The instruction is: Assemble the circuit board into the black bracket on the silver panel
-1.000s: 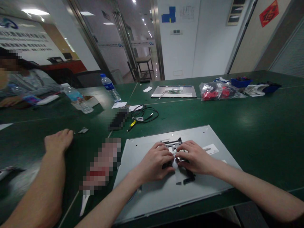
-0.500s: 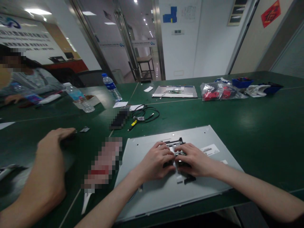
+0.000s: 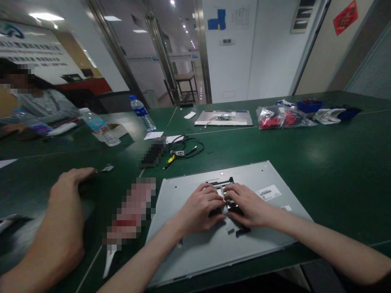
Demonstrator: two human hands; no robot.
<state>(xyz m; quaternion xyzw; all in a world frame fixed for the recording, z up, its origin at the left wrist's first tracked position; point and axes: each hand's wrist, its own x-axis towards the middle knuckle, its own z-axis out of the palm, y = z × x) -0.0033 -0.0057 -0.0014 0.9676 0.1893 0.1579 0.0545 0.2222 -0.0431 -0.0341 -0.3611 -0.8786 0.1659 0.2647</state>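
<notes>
A flat grey metal panel (image 3: 195, 252), like the back of a display, lies on the table before me. At its middle is a small assembly of silver and black parts (image 3: 230, 182), mostly covered by my hands. My left hand (image 3: 203, 205) curls over the left side of this assembly, fingertips bent inward. Opposite it, my right hand (image 3: 246, 205) is closed too, its fingers bent over the right side. The fingertips of both hands nearly meet. What they pinch is hidden. A black clip-like piece (image 3: 243, 232) shows below my right hand, and a white label (image 3: 269, 192) is beside it.
Another person's arm (image 3: 65, 211) reaches in at the left, near a blurred-out red packet (image 3: 131, 207). Beyond the panel lie a black cable (image 3: 198, 148), a second panel with a circuit board (image 3: 224, 118), bottles (image 3: 143, 114) and a plastic bag of red items (image 3: 282, 118).
My right hand's fingers have shifted slightly over the assembly, covering a little more of it. My left hand stays almost still. The whole view has drifted slightly.
</notes>
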